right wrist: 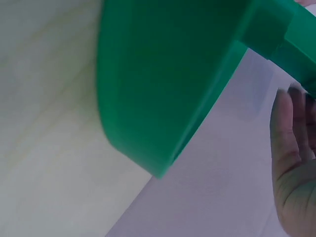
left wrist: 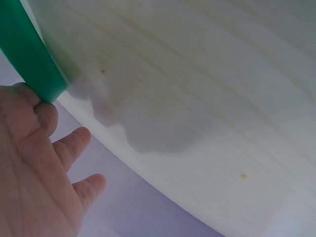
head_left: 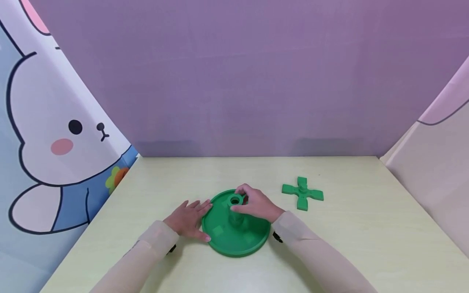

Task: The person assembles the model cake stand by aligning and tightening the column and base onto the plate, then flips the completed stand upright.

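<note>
A round green base (head_left: 238, 247) with a raised rim lies on the table, and a short hollow green post (head_left: 235, 219) stands upright at its middle. My right hand (head_left: 259, 204) holds the post near its top, thumb on the near side and fingers on the far side. In the right wrist view, fingers (right wrist: 283, 123) curve up beside the post (right wrist: 276, 29). With fingers spread, my left hand (head_left: 187, 219) touches the base's left rim. The left wrist view shows that hand (left wrist: 34, 173) against the green rim (left wrist: 32, 54).
On the table to the right of the base lies a flat green cross-shaped piece (head_left: 302, 190) with a small central knob. A purple backdrop (head_left: 234, 81) rises behind the pale wooden table (head_left: 176, 175). A sheet with a cartoon rabbit (head_left: 44, 122) hangs at the left.
</note>
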The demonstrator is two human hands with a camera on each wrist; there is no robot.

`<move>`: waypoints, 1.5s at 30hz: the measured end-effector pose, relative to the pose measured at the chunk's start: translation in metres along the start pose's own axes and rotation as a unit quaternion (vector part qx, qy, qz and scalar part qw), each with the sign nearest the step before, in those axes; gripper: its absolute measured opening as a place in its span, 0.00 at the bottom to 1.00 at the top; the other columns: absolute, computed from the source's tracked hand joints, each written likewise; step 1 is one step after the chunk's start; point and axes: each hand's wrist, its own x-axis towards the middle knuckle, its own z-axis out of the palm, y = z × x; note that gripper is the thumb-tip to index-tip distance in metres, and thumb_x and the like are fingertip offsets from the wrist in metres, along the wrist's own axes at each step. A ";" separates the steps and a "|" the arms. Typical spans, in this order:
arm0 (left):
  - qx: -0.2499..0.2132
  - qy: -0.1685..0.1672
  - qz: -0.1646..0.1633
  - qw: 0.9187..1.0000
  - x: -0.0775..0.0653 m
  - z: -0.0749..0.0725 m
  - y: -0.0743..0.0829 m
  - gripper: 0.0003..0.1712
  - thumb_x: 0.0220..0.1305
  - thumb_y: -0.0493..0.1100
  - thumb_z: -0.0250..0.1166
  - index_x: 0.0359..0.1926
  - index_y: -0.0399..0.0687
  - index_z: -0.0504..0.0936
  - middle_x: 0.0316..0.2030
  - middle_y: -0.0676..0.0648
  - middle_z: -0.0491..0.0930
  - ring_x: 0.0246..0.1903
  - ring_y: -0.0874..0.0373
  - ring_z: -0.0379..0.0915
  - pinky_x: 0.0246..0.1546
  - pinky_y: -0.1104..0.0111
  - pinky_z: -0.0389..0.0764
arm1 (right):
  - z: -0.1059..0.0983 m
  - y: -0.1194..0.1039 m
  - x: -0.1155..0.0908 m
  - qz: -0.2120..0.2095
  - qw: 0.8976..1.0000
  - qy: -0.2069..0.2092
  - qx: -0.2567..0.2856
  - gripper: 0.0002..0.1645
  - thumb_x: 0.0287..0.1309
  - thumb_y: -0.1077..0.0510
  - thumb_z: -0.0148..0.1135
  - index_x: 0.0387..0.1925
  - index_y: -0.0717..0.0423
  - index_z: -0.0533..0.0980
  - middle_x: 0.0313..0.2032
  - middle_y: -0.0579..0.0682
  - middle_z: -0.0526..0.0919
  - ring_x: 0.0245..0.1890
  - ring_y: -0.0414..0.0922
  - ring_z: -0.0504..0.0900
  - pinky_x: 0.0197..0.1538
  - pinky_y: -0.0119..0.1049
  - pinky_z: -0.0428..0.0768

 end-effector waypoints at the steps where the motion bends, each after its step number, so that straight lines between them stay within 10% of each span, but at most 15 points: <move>1: 0.001 0.001 0.000 1.000 0.000 0.000 0.000 0.61 0.47 0.75 0.63 0.72 0.41 0.58 0.72 0.45 0.56 0.67 0.39 0.55 0.64 0.41 0.56 | 0.000 0.000 0.000 0.000 1.000 -0.003 0.002 0.31 0.57 0.53 0.67 0.57 0.63 0.68 0.48 0.53 0.77 0.45 0.49 0.76 0.48 0.40 0.77; 12: 0.006 0.007 0.006 1.000 0.000 0.001 0.000 0.60 0.48 0.74 0.64 0.72 0.41 0.58 0.71 0.45 0.57 0.67 0.40 0.56 0.63 0.42 0.57 | -0.006 0.006 0.000 -0.041 0.997 -0.047 0.052 0.36 0.54 0.63 0.63 0.64 0.69 0.65 0.53 0.59 0.76 0.48 0.50 0.76 0.48 0.41 0.80; 28: -0.003 0.005 0.007 1.000 0.003 0.001 0.001 0.59 0.48 0.74 0.63 0.72 0.42 0.58 0.72 0.45 0.56 0.67 0.40 0.55 0.64 0.42 0.56 | 0.006 -0.006 -0.003 0.023 0.998 0.054 -0.023 0.32 0.46 0.55 0.75 0.52 0.61 0.73 0.45 0.51 0.79 0.45 0.48 0.77 0.49 0.43 0.77; 35: 0.006 0.001 0.001 1.000 0.003 0.003 -0.003 0.61 0.48 0.75 0.63 0.72 0.42 0.57 0.72 0.45 0.56 0.67 0.40 0.56 0.63 0.42 0.57 | 0.004 -0.004 -0.004 0.014 1.000 -0.004 0.008 0.42 0.56 0.55 0.67 0.69 0.57 0.60 0.60 0.58 0.71 0.57 0.51 0.72 0.57 0.51 0.72; 45: -0.004 -0.001 0.003 1.000 0.002 0.003 -0.003 0.61 0.48 0.74 0.64 0.72 0.41 0.57 0.72 0.45 0.55 0.67 0.39 0.55 0.64 0.42 0.55 | 0.003 -0.001 -0.002 -0.010 0.999 -0.013 0.029 0.33 0.59 0.57 0.65 0.63 0.65 0.68 0.58 0.58 0.75 0.53 0.49 0.76 0.52 0.42 0.77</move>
